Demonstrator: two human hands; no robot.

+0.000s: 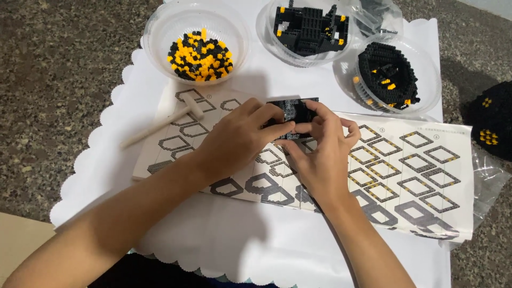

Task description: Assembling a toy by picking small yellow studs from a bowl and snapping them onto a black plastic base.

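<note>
Both hands hold a small black brick assembly above a folded instruction sheet printed with step diagrams. My left hand grips its left side, fingers curled over the front. On the right, my right hand pinches it with thumb and fingertips. Most of the assembly is hidden by the fingers.
A clear bowl of tiny yellow and black bricks sits at the back left. Two more clear bowls hold black built sections. A small white mallet lies on the sheet's left. Another black built piece rests at the right edge. A white scalloped mat covers the speckled surface.
</note>
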